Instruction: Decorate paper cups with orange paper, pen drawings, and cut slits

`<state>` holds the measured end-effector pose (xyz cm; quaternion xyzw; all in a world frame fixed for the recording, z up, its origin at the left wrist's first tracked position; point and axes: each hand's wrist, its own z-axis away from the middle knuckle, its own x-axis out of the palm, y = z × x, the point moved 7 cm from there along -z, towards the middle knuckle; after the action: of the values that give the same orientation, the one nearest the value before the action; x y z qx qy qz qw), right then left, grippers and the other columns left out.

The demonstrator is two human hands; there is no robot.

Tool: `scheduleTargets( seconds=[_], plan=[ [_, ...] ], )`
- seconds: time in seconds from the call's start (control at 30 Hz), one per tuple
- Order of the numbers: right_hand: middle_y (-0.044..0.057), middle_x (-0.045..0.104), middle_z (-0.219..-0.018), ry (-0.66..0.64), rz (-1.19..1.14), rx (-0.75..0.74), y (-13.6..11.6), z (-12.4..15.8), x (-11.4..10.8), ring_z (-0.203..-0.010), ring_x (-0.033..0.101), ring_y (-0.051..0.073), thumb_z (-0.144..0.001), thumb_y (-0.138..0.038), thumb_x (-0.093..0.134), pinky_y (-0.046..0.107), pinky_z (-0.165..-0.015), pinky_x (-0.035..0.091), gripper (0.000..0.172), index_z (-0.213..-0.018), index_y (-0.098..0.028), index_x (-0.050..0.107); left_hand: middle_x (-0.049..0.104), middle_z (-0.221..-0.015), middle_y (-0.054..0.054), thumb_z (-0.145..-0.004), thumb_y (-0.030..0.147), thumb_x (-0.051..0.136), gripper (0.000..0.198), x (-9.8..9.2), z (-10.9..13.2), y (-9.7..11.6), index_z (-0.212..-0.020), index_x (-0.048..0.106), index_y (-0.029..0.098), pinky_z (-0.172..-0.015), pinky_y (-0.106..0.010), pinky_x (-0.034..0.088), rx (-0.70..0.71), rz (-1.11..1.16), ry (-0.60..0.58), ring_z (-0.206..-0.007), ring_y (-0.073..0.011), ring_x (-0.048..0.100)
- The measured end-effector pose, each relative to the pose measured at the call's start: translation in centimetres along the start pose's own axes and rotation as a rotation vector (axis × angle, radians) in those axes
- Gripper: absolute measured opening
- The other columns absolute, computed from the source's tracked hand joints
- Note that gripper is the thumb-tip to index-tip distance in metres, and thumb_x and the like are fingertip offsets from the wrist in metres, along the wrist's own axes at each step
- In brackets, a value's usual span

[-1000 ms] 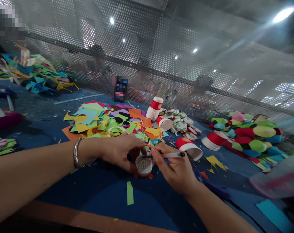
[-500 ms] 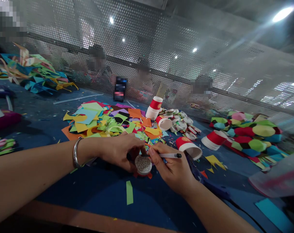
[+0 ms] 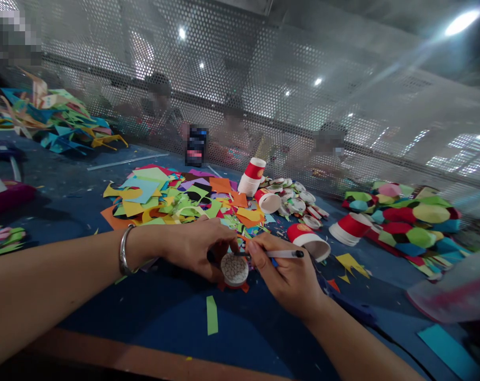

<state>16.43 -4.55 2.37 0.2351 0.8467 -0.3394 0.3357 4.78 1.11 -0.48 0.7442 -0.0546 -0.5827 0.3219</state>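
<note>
My left hand (image 3: 202, 246) is closed around the left side of a small round paper-cup base (image 3: 235, 270), its white face covered in a drawn pattern of rounded cells. Red-orange flaps poke out beneath that base. In my right hand (image 3: 289, 278) a pen (image 3: 282, 254) with a pale barrel and black end is pinched between thumb and fingers. Its tip lies at the upper edge of the white face; whether it touches cannot be seen. A pale green paper strip (image 3: 212, 315) lies on the table just below.
Coloured paper scraps (image 3: 164, 198) pile up beyond my hands. Red-and-white paper cups (image 3: 251, 177) stand and lie to the right, beside cut cup pieces (image 3: 295, 198). A blue corded tool (image 3: 353, 308) lies by my right forearm. A perforated metal screen (image 3: 224, 69) rises behind the table.
My right hand and the pen have shifted slightly to the right. The left hand and the cup base have stayed nearly in place.
</note>
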Motion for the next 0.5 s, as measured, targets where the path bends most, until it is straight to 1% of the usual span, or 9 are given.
scheduleTargets(
  seconds=[0.13,0.5],
  plan=[
    [0.000,0.053,-0.067,-0.009,-0.003,-0.014,0.00,0.02,0.06,-0.061,0.050,0.014,-0.098,-0.019,0.044,0.029,-0.057,0.038,0.024,-0.075,-0.021,0.050,0.066,-0.087,-0.004,-0.067,0.041,0.075,0.041,0.03,0.04,0.03,-0.100,0.062,0.021,-0.065,-0.030,0.039,0.010,-0.013,-0.008,-0.072,-0.0172,0.057],
    [0.000,0.052,-0.068,-0.019,-0.029,-0.010,0.13,0.04,0.15,-0.061,0.050,0.013,-0.098,-0.018,0.045,0.030,-0.059,0.037,0.023,-0.076,-0.020,0.052,0.064,-0.083,-0.003,-0.064,0.043,0.075,0.041,0.17,-0.08,-0.25,-0.096,0.060,0.021,-0.061,-0.030,0.037,0.003,0.007,0.000,-0.069,-0.0164,0.054]
  ],
)
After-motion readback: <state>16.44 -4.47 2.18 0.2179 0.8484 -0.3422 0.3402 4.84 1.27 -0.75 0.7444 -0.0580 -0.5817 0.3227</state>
